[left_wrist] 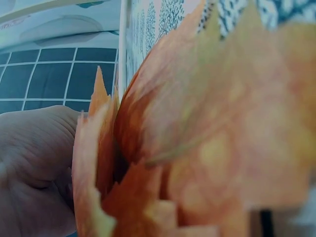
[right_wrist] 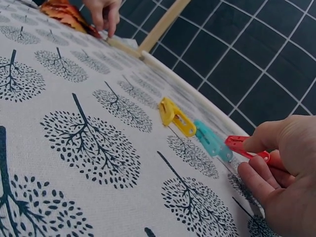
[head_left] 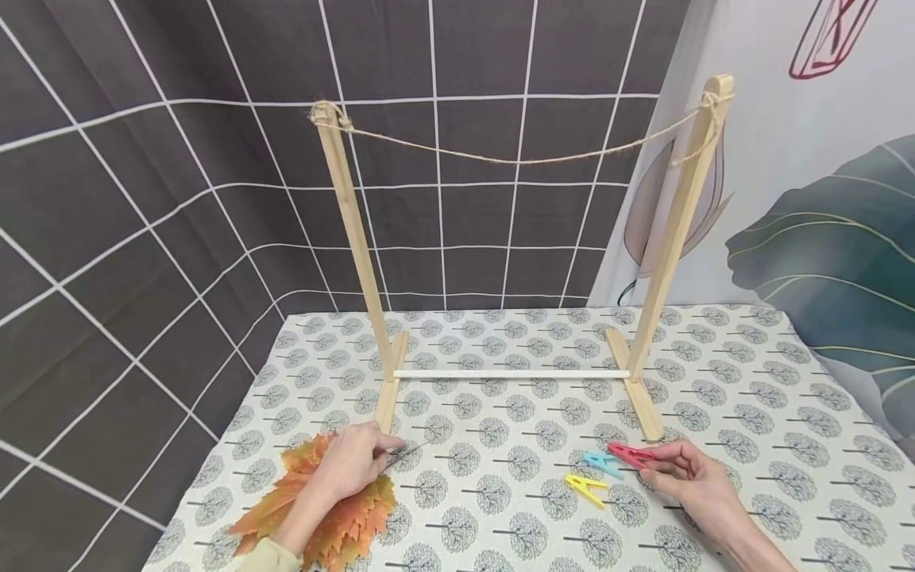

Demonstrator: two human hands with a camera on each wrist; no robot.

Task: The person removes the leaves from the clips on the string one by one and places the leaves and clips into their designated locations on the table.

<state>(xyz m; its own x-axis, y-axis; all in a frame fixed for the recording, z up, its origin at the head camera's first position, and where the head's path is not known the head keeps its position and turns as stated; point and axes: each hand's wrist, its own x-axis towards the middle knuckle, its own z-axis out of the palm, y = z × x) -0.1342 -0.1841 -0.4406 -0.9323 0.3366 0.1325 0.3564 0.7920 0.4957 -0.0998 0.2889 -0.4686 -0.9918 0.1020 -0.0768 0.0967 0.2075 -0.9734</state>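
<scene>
My left hand (head_left: 353, 462) lies over a bunch of orange and yellow artificial maple leaves (head_left: 364, 516), thumb and fingers pinching at the stem end. Large and blurred, the leaves (left_wrist: 212, 143) fill most of the left wrist view, partly covering that hand. On the right, my other hand (head_left: 696, 481) pinches a red clothespin (head_left: 627, 455) between thumb and fingers, at table level. Beside it lie a light blue clothespin (head_left: 604, 463) and a yellow clothespin (head_left: 586, 489). The right wrist view shows the red clothespin (right_wrist: 239, 144) partly hidden behind the fingers.
Behind the hands stands a wooden frame with a left post (head_left: 355, 230), a right post (head_left: 675, 238) and a white crossbar (head_left: 511, 374). A slack twine (head_left: 518, 162) hangs between the post tops. A tree-patterned cloth (head_left: 500, 485) covers the table; a dark checked curtain (head_left: 472, 222) hangs behind.
</scene>
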